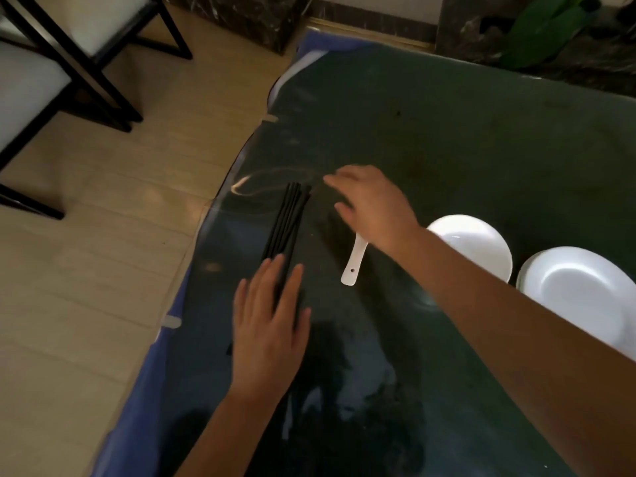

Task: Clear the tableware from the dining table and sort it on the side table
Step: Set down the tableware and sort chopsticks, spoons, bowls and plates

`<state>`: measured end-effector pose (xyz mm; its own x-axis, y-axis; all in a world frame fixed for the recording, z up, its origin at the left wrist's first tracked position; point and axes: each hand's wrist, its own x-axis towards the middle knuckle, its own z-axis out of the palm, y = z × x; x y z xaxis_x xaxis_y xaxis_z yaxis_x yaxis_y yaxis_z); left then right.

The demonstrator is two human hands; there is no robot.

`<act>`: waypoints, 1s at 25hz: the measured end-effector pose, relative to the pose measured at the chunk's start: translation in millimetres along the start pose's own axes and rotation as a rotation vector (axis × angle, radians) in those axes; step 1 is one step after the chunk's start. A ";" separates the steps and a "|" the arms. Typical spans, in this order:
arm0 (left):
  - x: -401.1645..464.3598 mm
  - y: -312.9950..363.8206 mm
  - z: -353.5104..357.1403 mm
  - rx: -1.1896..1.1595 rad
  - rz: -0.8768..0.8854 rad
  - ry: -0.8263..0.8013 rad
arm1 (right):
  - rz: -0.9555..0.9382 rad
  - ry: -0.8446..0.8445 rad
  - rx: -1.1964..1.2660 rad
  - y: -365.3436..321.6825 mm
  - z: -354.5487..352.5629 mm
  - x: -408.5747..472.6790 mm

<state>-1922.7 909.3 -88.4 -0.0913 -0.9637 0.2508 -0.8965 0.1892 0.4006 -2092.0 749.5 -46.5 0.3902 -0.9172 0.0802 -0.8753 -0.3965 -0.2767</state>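
We see the left hand (pixel 270 321) lying flat with straight fingers on the near end of the chopsticks (pixel 287 222), a black bundle that runs away from that hand across the table (pixel 447 139). The fingers are released, not curled round the sticks. The right hand (pixel 373 204) reaches over the table just right of the far end of the chopsticks, its fingers stretched out and relaxed, grasping nothing; whether it touches the surface we cannot tell, as it is blurred. Under the right wrist lies a white spoon (pixel 354 263), its handle pointing back toward us, its bowl hidden by the hand. To the right of the right forearm sit two white plates: the near plate (pixel 581 297) by the elbow and the far plate (pixel 478 242) just beyond it, close beside each other. Well left of the left hand, on the floor (pixel 103 235), stand chairs (pixel 69 46).
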 end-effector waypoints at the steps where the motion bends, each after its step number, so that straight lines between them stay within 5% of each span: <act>1: -13.3 -9.2 -7.3 0.053 -0.073 -0.024 | -0.147 -0.042 -0.018 -14.7 7.2 -3.2; 4: -42.5 -20.9 -13.5 0.128 -0.223 -0.166 | -0.477 -0.261 -0.171 -49.3 35.5 -5.5; 9: -43.2 -26.4 -4.0 0.038 -0.194 -0.093 | -0.564 -0.336 -0.226 -56.2 49.8 5.1; 19: 5.6 -16.0 15.1 -0.045 -0.087 -0.079 | -0.320 -0.358 -0.234 -9.0 33.5 32.4; 25: 23.6 -12.6 14.6 -0.009 -0.083 -0.130 | -0.020 -0.163 -0.358 -14.5 29.6 17.4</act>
<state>-1919.9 881.3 -100.4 -0.0727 -0.9923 0.1004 -0.8993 0.1087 0.4235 -2064.0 740.4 -69.4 0.4235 -0.9025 -0.0789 -0.9000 -0.4290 0.0767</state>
